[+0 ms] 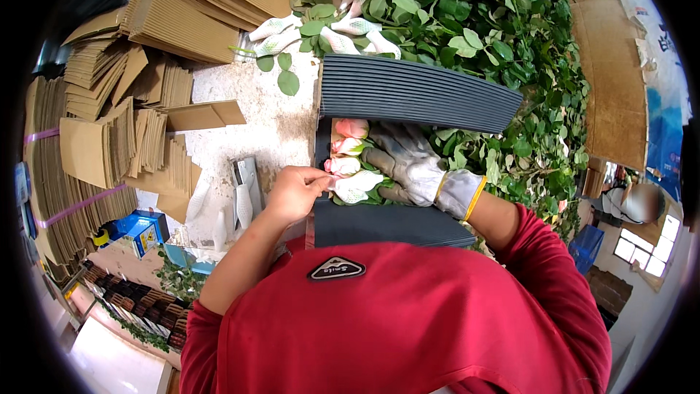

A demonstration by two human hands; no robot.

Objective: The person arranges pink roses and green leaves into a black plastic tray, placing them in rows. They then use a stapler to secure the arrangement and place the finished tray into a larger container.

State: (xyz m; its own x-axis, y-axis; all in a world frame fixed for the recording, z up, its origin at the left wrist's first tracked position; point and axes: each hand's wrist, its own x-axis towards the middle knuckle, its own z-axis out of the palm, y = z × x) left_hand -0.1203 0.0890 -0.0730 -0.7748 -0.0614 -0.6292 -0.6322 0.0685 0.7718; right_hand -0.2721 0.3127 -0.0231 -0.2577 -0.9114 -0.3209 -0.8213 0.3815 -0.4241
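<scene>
My bare left hand [295, 191] pinches the tip of a white foam net sleeve [357, 186] between thumb and fingertips. The sleeve covers a rose head lying at the near end of a short row. Beyond it lie several pink roses [351, 128] with bare heads, side by side. My right hand [408, 164], in a grey-and-white work glove, lies over the stems and leaves just right of the heads, fingers spread. Dark corrugated sheet flanks the row: an upper flap [415, 91] on the far side and a lower flap [386, 226] against my red apron.
A big heap of leafy rose stems [474, 14] fills the far right, with netted heads [277, 36] at its left end. Cardboard pieces [102, 146] are stacked at left. Loose foam nets [243, 204] lie by my left forearm, near a blue box [142, 232]. A person [631, 203] is at far right.
</scene>
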